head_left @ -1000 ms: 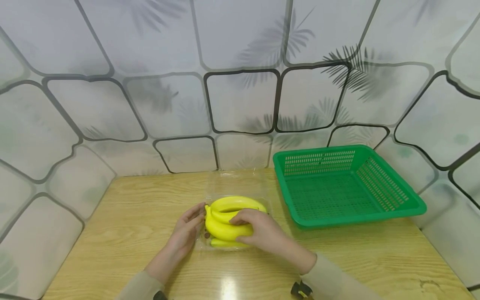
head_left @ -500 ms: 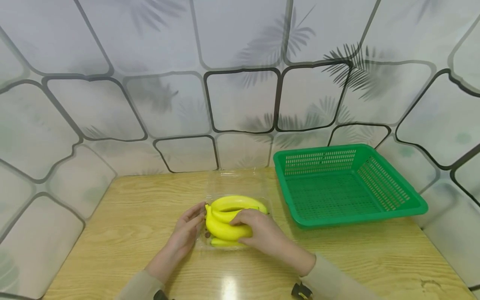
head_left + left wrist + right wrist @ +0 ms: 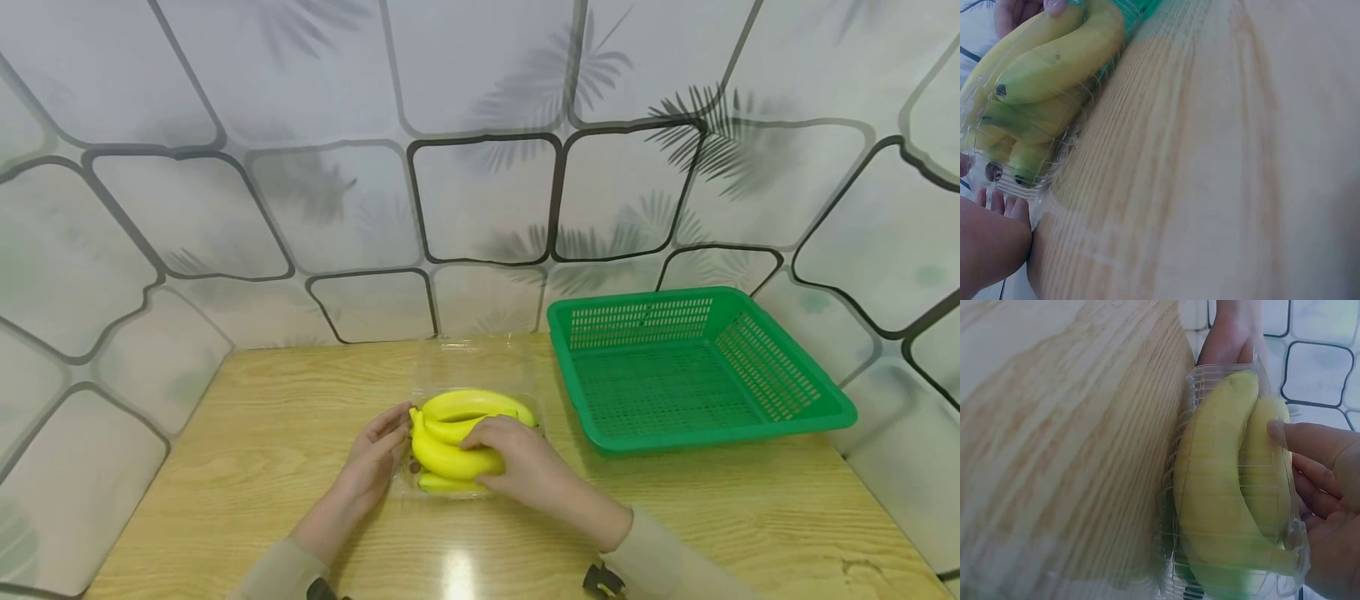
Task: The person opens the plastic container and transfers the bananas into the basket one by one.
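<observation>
Several yellow bananas [image 3: 453, 460] lie in a clear plastic clamshell box [image 3: 480, 362], its lid raised toward the wall in the head view. My right hand [image 3: 521, 467] reaches over the box from the right and grips an upper banana [image 3: 1263, 462] between thumb and fingers. My left hand [image 3: 367, 462] rests against the box's left side, its fingers extended along the wall near the banana stems. From the left wrist view, the dark banana ends show through the ribbed wall. My right hand covers the right part of the bananas in the head view.
An empty green plastic basket [image 3: 588, 429] with slotted sides stands to the right of the box. Everything rests on a light wood-grain table [image 3: 285, 433]. Behind and at both sides rises a patterned wall [image 3: 480, 200].
</observation>
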{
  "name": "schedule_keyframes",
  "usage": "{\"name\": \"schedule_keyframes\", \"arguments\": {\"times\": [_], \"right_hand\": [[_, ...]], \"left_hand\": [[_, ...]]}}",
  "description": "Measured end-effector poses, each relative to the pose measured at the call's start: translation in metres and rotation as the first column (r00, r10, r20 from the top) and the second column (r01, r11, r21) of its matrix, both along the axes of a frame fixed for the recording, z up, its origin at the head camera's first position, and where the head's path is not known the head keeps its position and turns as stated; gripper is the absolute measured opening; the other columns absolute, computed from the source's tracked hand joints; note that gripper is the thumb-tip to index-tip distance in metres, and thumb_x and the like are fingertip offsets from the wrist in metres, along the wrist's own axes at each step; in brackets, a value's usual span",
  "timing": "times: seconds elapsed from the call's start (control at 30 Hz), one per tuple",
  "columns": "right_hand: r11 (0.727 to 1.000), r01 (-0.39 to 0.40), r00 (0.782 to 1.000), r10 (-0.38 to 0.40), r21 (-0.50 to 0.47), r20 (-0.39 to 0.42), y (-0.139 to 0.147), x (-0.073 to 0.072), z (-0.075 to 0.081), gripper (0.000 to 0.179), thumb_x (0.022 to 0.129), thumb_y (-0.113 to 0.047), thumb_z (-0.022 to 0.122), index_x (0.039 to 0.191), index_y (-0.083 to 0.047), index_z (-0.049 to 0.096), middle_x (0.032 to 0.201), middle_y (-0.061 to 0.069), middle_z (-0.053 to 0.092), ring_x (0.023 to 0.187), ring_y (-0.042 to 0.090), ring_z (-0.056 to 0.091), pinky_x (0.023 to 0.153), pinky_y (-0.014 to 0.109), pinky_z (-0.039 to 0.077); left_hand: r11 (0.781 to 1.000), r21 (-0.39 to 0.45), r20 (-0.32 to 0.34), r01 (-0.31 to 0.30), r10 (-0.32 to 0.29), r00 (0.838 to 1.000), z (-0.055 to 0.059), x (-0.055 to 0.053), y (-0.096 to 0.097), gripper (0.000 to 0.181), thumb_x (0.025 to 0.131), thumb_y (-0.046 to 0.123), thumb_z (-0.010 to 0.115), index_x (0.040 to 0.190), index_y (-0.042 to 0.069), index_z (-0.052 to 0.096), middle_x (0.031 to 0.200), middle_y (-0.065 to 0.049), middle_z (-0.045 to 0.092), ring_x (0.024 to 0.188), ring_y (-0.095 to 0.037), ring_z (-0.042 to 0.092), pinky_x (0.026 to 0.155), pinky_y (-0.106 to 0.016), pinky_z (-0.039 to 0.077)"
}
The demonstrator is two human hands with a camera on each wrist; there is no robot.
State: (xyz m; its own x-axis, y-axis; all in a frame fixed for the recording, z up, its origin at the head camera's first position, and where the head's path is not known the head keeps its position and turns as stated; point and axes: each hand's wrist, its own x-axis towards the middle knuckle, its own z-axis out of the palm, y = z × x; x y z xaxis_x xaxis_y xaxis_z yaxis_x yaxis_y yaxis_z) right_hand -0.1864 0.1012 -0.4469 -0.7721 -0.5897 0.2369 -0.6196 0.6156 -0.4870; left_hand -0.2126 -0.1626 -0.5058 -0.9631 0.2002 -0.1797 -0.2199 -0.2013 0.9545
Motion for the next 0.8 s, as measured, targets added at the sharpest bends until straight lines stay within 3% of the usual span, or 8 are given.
{"name": "schedule_keyframes", "arguments": {"times": [0.47,0.8], "right_hand": [[0.997,0.008,0.998,-0.003,0.081,-0.066,-0.0019,0.0017,-0.0004,0.044,0.081,-0.007,0.09,0.122,-0.013,0.075,0.123,0.0,0.074,0.12,0.021,0.067,0.111,0.04,0.057],[0.999,0.013,0.997,-0.01,0.036,-0.074,0.0003,-0.0004,0.0053,0.044,0.079,-0.009,0.086,0.121,-0.012,0.074,0.119,-0.002,0.072,0.115,0.016,0.064,0.107,0.037,0.058]], "left_hand": [[1.0,-0.011,0.006,-0.01,0.01,1.0,0.0005,0.0003,0.001,0.06,0.11,0.01,0.051,0.164,-0.001,0.027,0.172,-0.021,0.03,0.159,-0.032,0.029,0.139,-0.047,0.015],[1.0,-0.009,0.004,-0.013,0.013,1.0,0.0006,0.0007,0.0012,0.061,0.109,0.008,0.051,0.164,-0.002,0.026,0.173,-0.02,0.027,0.162,-0.036,0.024,0.138,-0.048,0.016]]}}
